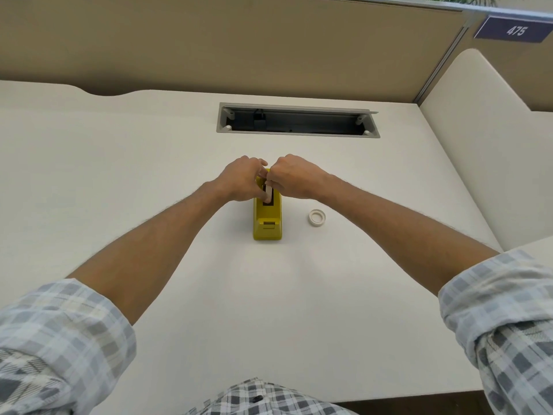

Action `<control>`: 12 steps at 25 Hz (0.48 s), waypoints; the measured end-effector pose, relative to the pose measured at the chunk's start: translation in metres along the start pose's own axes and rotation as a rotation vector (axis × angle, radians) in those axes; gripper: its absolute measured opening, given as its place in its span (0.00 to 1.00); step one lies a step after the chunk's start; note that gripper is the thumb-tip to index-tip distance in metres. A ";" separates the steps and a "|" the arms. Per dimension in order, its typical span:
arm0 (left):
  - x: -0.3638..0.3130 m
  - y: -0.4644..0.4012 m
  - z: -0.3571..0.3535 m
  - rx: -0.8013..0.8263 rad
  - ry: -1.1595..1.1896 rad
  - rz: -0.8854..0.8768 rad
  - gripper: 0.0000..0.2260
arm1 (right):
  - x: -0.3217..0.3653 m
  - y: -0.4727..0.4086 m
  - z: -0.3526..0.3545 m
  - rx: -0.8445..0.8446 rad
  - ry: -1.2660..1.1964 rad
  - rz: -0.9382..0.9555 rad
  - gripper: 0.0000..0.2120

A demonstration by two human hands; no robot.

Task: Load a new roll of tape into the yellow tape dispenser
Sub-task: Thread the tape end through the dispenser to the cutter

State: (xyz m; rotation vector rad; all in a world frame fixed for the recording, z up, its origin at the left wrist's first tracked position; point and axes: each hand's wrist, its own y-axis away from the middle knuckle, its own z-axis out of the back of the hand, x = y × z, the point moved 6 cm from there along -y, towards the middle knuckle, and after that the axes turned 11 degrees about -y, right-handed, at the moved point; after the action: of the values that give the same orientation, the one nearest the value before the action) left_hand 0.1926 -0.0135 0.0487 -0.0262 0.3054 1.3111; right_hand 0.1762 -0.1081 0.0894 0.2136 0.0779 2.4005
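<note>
The yellow tape dispenser (pixel 267 223) stands on the white desk (pixel 149 190), its cutter end toward me. A white tape roll (pixel 268 193) stands on edge in the dispenser's dark slot, mostly hidden by my fingers. My left hand (pixel 241 182) and my right hand (pixel 291 176) meet over the far end of the dispenser, fingers curled, both pinching the roll from either side. A second small white ring (pixel 317 218), a tape roll or core, lies flat on the desk just right of the dispenser.
A grey cable tray opening (pixel 297 120) is cut into the desk behind the dispenser. Beige partition walls (pixel 209 49) close off the back and right. A cream panel (pixel 478 145) rises at the right edge.
</note>
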 end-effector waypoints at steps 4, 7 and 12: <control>-0.001 0.000 0.001 0.002 -0.030 -0.020 0.26 | 0.002 0.000 -0.002 -0.035 -0.025 -0.015 0.15; 0.000 0.002 0.000 0.001 -0.021 -0.013 0.26 | 0.003 0.000 -0.004 -0.036 0.041 -0.008 0.14; -0.001 0.003 0.001 -0.002 -0.003 -0.021 0.24 | -0.003 0.003 -0.001 -0.122 0.012 -0.080 0.17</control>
State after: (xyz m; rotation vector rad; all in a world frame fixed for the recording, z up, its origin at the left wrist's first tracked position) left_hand 0.1896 -0.0134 0.0501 -0.0290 0.3004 1.2907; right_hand 0.1765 -0.1122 0.0884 0.1364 -0.0535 2.3177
